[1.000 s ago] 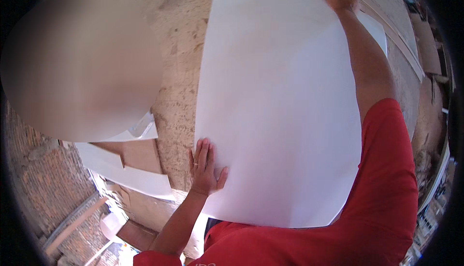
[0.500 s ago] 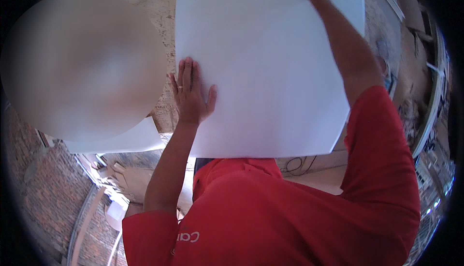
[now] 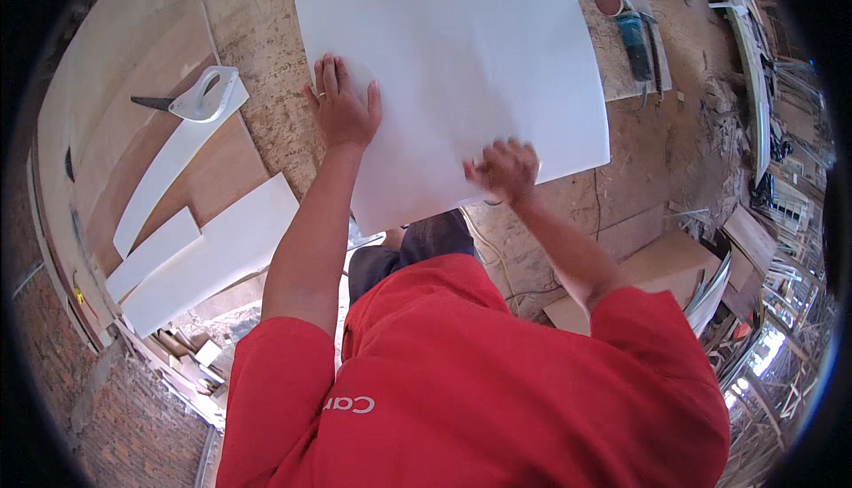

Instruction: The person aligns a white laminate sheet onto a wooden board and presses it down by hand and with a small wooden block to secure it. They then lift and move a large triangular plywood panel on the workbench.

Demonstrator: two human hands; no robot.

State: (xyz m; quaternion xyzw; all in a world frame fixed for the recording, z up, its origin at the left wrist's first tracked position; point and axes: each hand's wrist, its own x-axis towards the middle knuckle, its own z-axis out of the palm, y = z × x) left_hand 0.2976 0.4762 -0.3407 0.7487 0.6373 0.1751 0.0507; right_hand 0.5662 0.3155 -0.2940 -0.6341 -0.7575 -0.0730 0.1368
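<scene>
Two hands on a white sheet

From where I stand, the big white sheet (image 3: 426,53) lies across the worn workbench (image 3: 262,44), its near edge just in front of the person in the red T-shirt (image 3: 497,373). The left hand (image 3: 344,115) is laid flat by the sheet's left edge, fingers stretched out. Well apart from it, the right hand (image 3: 506,170) is over the near edge, fingers curled; I can't tell whether they grip anything. Off left, a white-handled tool (image 3: 193,108) rests near pale offcuts (image 3: 217,248); off right lies a teal angle grinder (image 3: 635,43).
</scene>
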